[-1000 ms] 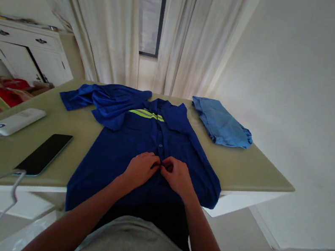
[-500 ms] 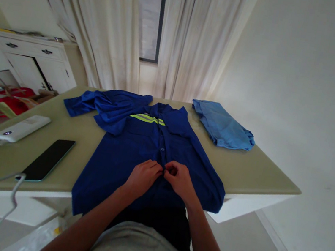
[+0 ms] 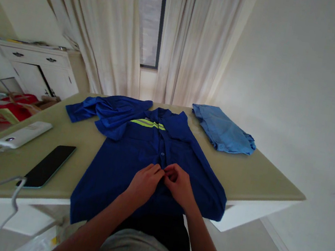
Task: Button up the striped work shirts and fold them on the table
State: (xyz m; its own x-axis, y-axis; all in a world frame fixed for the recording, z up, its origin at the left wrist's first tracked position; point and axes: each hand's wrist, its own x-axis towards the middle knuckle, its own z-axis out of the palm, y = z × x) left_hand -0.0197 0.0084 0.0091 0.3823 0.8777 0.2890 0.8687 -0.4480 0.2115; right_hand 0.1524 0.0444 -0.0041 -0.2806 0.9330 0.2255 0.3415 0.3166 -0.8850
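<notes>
Pale curtains hang behind a table [image 3: 258, 175] where a dark blue shirt [image 3: 123, 161] lies flat, hem over the near edge. Left hand [image 3: 144, 181] and right hand [image 3: 180, 186] pinch its front strip, seemingly at a button. Fabric could slip from the fingers and slide off. No containers show; the cabinet [image 3: 36, 67] stays closed.

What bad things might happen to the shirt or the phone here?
The shirt hangs over the table edge toward the person, so it might slide off as both hands pull at its front. The left hand and right hand pinch the placket close together; a button could get done up crooked. The phone lies near the edge with a cable dangling beside it, so a snag might drag it down.
</notes>
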